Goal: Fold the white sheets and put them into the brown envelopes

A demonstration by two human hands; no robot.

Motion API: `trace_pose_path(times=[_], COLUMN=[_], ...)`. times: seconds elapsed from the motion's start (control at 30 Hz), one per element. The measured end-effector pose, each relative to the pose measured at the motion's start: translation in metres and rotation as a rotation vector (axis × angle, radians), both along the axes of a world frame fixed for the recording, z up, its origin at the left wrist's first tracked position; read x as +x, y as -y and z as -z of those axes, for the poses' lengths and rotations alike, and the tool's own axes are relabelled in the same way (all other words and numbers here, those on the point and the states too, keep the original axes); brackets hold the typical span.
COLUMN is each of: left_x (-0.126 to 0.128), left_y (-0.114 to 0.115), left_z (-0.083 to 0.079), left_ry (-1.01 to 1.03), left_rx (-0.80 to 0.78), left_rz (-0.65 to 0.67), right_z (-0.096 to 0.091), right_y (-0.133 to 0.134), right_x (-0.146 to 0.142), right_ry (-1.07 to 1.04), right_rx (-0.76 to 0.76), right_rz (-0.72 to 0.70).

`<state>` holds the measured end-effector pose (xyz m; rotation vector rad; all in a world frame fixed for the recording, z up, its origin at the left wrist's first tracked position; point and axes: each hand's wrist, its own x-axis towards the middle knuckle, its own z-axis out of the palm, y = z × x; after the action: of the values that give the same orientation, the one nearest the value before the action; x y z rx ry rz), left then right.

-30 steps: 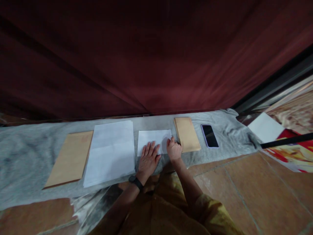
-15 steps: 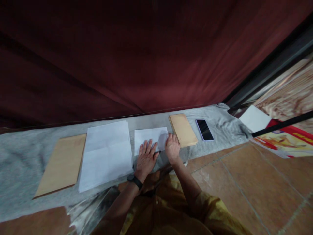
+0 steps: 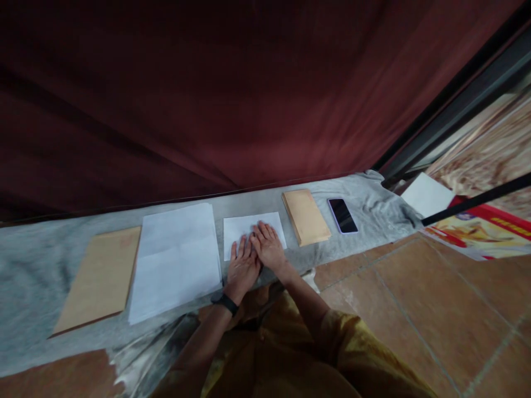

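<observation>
A folded white sheet of paper [image 3: 238, 228] lies on the grey cloth in front of me. My left hand [image 3: 244, 266] rests flat on its lower left part, fingers spread, a dark watch on the wrist. Beside it, my right hand [image 3: 269, 246] lies on the paper with fingers outstretched, its fingertips meeting the left hand near the sheet's middle. To the right is a stack of small brown envelopes [image 3: 307, 216]. Left of the hands lies a stack of large white sheets [image 3: 176, 260].
A larger brown envelope [image 3: 102, 279] lies at the far left of the grey cloth [image 3: 29, 276]. A phone [image 3: 342, 215] is right of the small envelopes. Dark red fabric [image 3: 249, 99] hangs behind. A red and yellow printed box [image 3: 485, 232] is at the right, above the tiled floor [image 3: 398, 309].
My right hand has moved left from the paper's right edge, beside the small envelopes, onto the middle of the sheet by my left hand. The left hand stays on the paper.
</observation>
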<state>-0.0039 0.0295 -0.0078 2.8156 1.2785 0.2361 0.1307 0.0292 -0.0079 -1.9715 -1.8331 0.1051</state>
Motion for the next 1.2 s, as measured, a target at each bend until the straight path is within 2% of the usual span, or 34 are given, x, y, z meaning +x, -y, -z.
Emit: trace_pose_path(times=[0.23, 0.6, 0.77, 0.87, 1.0, 1.1, 1.2], left_x=[0.002, -0.009, -0.006, 0.01, 0.039, 0.049, 0.043], left_y=[0.003, 0.025, 0.033, 0.021, -0.017, -0.044, -0.057], left_z=[-0.001, 0.009, 0.003, -0.009, -0.017, -0.011, -0.001], left_ry=[0.061, 0.164, 0.231, 0.211, 0.172, 0.157, 0.136], left_rx=[0.007, 0.057, 0.088, 0.067, -0.008, -0.038, -0.031], left_rz=[-0.056, -0.33, -0.399, -0.325, -0.247, -0.234, -0.262], right_z=[0.01, 0.016, 0.015, 0.015, 0.016, 0.017, 0.018], right_y=[0.019, 0.022, 0.022, 0.022, 0.022, 0.022, 0.022], right_x=[0.028, 0.026, 0.027, 0.028, 0.028, 0.028, 0.027], right_ry=[0.119, 0.155, 0.178, 0.185, 0.195, 0.2, 0.196], right_rx=[-0.002, 0.07, 0.061, 0.037, 0.03, 0.048, 0.079], right_rz=[0.021, 0.068, 0.062, 0.046, 0.034, 0.032, 0.042])
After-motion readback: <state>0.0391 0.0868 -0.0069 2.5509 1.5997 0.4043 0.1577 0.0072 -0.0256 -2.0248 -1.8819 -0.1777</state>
